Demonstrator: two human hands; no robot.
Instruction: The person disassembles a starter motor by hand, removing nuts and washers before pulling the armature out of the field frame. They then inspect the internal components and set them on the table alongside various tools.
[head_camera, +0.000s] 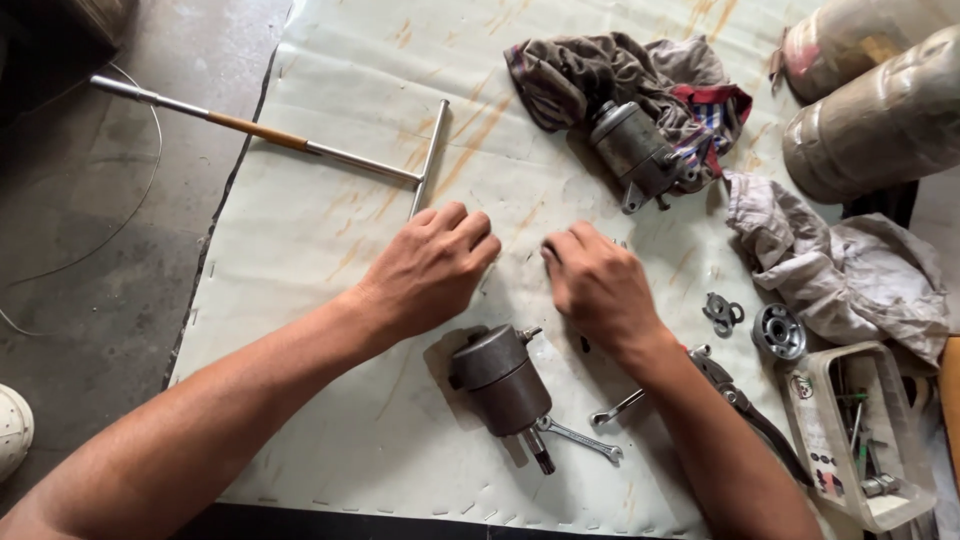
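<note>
Here the grey cylindrical motor (505, 385) lies on the white mat (330, 230), just below both hands. The left hand (430, 268) and right hand (598, 285) rest knuckles-up, fingers curled together (whether they pinch anything is hidden). A wrench (585, 440) touches the motor's shaft; pliers (745, 405) and a second motor (635, 150) on a rag (570, 70) lie farther off.

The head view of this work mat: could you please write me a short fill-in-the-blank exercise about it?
1. Both hands, left hand and right hand, are closed into ____.
2. The grey motor below the hands lies on a ____ mat.
3. A second motor rests against a striped ____.
4. The T-handle wrench lies to the ____ of the left hand.

Missing words: fists; white; rag; left
</note>
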